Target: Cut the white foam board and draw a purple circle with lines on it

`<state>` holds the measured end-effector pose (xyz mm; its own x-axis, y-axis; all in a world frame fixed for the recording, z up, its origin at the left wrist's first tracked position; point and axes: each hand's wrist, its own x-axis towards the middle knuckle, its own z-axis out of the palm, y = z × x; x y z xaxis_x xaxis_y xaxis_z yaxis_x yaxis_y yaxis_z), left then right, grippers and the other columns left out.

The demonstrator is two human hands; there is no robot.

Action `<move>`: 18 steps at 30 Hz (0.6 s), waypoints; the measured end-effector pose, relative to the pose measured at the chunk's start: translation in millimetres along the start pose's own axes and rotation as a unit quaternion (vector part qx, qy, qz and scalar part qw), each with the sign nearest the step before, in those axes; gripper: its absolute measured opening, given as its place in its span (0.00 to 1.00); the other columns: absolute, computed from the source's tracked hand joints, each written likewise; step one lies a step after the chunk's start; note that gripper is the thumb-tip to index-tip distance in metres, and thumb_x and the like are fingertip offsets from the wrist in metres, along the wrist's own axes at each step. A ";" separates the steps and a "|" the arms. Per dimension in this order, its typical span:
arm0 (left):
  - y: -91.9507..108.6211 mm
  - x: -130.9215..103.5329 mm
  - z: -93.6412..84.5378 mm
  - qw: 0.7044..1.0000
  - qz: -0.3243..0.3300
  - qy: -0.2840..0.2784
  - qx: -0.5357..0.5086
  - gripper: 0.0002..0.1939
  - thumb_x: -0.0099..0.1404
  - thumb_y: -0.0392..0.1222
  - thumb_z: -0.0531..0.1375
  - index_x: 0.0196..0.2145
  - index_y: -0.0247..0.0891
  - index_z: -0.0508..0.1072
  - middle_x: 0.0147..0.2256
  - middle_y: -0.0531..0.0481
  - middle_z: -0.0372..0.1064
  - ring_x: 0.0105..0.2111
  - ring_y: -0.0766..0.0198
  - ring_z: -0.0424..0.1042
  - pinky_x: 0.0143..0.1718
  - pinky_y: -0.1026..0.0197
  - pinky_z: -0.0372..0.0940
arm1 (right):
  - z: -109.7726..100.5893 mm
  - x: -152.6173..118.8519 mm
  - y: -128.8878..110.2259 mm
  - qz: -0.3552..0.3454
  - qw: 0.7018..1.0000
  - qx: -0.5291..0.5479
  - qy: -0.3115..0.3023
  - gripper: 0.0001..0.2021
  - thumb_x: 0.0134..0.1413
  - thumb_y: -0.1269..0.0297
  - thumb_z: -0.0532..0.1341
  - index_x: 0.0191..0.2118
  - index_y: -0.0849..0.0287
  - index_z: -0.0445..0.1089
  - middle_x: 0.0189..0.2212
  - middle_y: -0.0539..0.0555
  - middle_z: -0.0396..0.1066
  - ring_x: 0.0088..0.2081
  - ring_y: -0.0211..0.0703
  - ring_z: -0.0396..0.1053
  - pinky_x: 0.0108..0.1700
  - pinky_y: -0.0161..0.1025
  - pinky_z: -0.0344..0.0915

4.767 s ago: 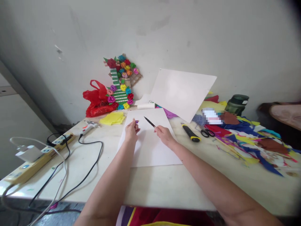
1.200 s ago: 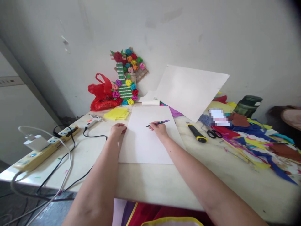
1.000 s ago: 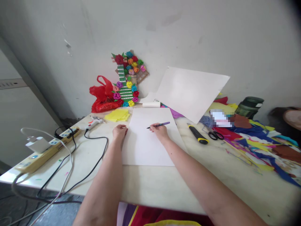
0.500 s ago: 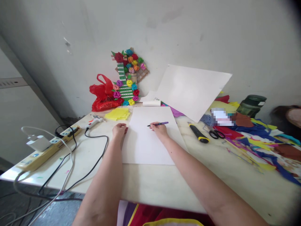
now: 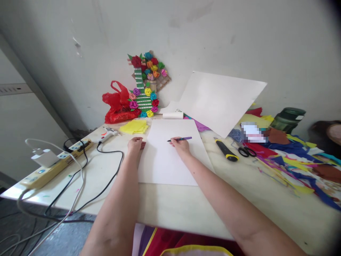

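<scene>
A blank white sheet of paper (image 5: 170, 167) lies flat on the table before me. Between the fingers of my right hand (image 5: 180, 147) is a slim purple pen (image 5: 186, 138), its dark tip pointing left, low over the middle of the sheet. I cannot tell whether the tip touches the paper. My left hand (image 5: 135, 145) rests on its side by the sheet's left edge, with fingers loosely curled, slightly apart, and nothing visible in them. Just beyond it sits a stack of yellow paper (image 5: 134, 127).
Left are a power strip (image 5: 55, 170), cords and a white glue gun (image 5: 108, 134). A flower-decorated guitar craft (image 5: 144, 96), red plastic bag (image 5: 117, 106) and large white sheet (image 5: 221, 99) stand behind. On the right lie a yellow-black cutter (image 5: 226, 151), scissors (image 5: 247, 152) and colored scraps (image 5: 293, 156).
My left hand's fingers have loosened slightly beside the sheet. My right hand keeps the pen at nearly the same spot. The whole view has shifted a little.
</scene>
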<state>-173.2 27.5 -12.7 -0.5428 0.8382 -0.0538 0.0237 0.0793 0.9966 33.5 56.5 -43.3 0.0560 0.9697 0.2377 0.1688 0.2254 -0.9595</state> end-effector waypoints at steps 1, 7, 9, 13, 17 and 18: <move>0.8 -0.6 0.2 1.000 -0.003 0.001 0.000 0.09 0.54 0.32 0.55 0.35 0.32 0.69 0.18 0.51 0.67 0.19 0.67 0.69 0.27 0.64 0.65 | -0.2 -0.5 -0.4 -0.002 1.000 0.002 -0.003 0.13 0.45 0.54 0.57 0.32 0.57 0.70 0.25 0.51 0.75 0.30 0.39 0.73 0.36 0.36 0.67; 3.5 -3.2 0.7 1.000 -0.013 0.003 -0.008 0.09 0.58 0.32 0.53 0.36 0.31 0.69 0.17 0.51 0.66 0.19 0.68 0.68 0.26 0.65 0.65 | 0.0 -2.8 -1.9 -0.016 1.000 -0.019 -0.009 0.11 0.45 0.55 0.58 0.32 0.56 0.71 0.26 0.49 0.75 0.34 0.40 0.73 0.39 0.36 0.67; 3.5 -3.5 0.5 1.000 -0.014 0.002 -0.012 0.09 0.58 0.33 0.53 0.37 0.31 0.69 0.17 0.51 0.67 0.19 0.67 0.69 0.26 0.65 0.66 | 0.5 -3.3 -2.0 -0.017 1.000 -0.017 -0.011 0.11 0.45 0.56 0.58 0.32 0.55 0.71 0.27 0.48 0.75 0.34 0.40 0.73 0.40 0.37 0.67; 3.0 -3.3 0.1 1.000 -0.016 0.001 -0.017 0.10 0.59 0.33 0.53 0.39 0.31 0.69 0.18 0.51 0.67 0.19 0.67 0.69 0.27 0.64 0.66 | 1.1 -3.5 -1.7 -0.011 1.000 0.008 -0.017 0.12 0.45 0.54 0.58 0.32 0.55 0.70 0.27 0.49 0.75 0.33 0.40 0.73 0.39 0.37 0.68; 2.6 -2.6 0.0 1.000 -0.017 0.001 -0.021 0.11 0.58 0.32 0.54 0.39 0.30 0.69 0.18 0.51 0.67 0.18 0.68 0.68 0.24 0.66 0.66 | 0.6 -1.8 -2.5 0.005 0.999 0.035 -0.024 0.12 0.44 0.54 0.58 0.31 0.57 0.70 0.26 0.50 0.74 0.31 0.40 0.73 0.38 0.37 0.68; 2.4 -2.3 0.0 1.000 -0.018 0.001 -0.021 0.10 0.58 0.32 0.54 0.39 0.29 0.69 0.17 0.51 0.67 0.18 0.68 0.68 0.24 0.67 0.65 | 0.7 -1.2 -3.6 0.012 0.999 0.040 -0.024 0.12 0.44 0.55 0.58 0.31 0.57 0.70 0.25 0.50 0.74 0.31 0.40 0.73 0.37 0.37 0.68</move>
<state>-171.9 25.7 -10.1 -0.5435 0.8347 -0.0892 -0.0312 0.0861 0.9958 32.2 54.6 -40.2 0.0111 0.9780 0.2085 0.0888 0.2067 -0.9744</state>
